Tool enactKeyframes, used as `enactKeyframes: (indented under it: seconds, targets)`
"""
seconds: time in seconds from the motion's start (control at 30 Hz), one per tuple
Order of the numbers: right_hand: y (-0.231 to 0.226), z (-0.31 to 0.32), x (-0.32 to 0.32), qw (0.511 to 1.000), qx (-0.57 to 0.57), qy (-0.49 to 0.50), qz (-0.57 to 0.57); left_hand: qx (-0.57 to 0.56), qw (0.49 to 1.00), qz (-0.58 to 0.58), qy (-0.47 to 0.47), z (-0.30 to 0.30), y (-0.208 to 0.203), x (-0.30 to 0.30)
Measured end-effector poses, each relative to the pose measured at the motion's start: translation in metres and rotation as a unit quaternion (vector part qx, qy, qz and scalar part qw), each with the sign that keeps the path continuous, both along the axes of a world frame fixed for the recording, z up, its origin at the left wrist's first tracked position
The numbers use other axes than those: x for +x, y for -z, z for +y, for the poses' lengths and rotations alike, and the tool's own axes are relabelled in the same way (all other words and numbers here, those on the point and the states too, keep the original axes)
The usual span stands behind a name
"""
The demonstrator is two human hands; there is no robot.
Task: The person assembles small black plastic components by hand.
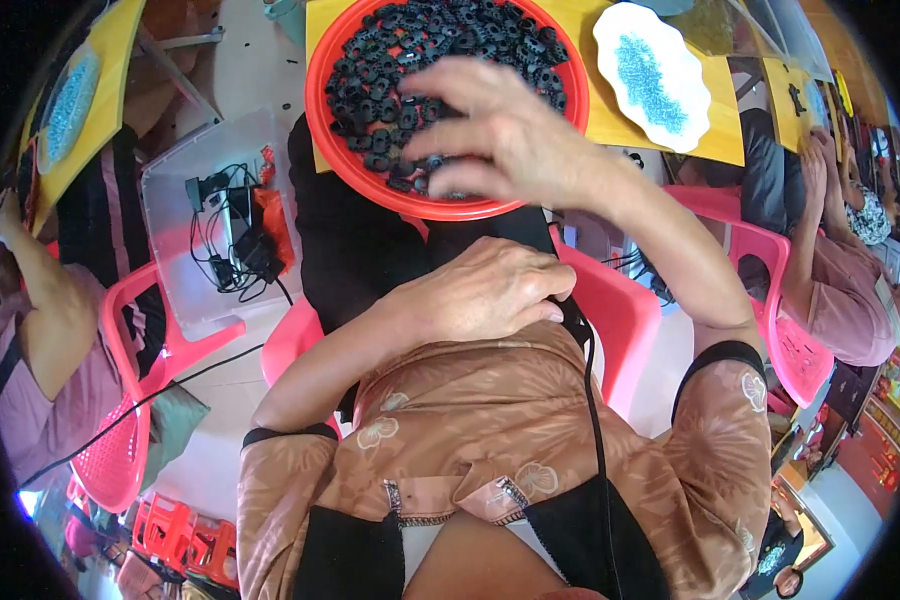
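Note:
A round red tray (322,110) holds several small black ring-shaped parts (440,30). My right hand (495,130) reaches into the near side of the tray, fingers spread and curled over the black parts; whether it grips any is hidden. My left hand (480,290) rests on my lap below the tray, fingers curled against black cloth (360,240) and a black cable (590,370); I cannot tell if it holds anything.
A white scalloped dish of blue beads (650,75) lies on the yellow table (590,100) at the right. A clear plastic box (180,230) with black cables stands on the floor at left. Pink plastic chairs (130,400) and other seated people are on both sides.

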State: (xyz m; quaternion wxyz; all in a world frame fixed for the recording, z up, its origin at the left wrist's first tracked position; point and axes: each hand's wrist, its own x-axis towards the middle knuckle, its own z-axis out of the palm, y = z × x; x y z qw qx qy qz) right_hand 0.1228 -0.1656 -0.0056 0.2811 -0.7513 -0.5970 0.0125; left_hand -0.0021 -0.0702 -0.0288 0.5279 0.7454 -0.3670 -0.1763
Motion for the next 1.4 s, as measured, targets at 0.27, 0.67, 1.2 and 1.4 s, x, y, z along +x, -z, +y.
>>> enactKeyframes:
  seconds: [0.27,0.67,1.2,1.4]
  targets:
    - [-0.011,-0.048,0.039,0.985,-0.038,0.168,0.020,-0.018,1.000,-0.011,-0.019,0.002,0.001,0.003]
    - [-0.040,-0.048,0.058,0.969,-0.064,0.237,-0.036,-0.232,0.768,-0.078,-0.593,0.075,-0.031,0.042]
    - [-0.018,-0.013,-0.013,0.985,-0.147,0.092,-0.005,-0.006,0.762,-0.028,-0.647,0.114,0.030,0.052]
    - [-0.033,-0.018,0.034,0.980,-0.040,0.192,0.035,-0.058,0.758,-0.072,-0.646,0.114,0.033,0.057]
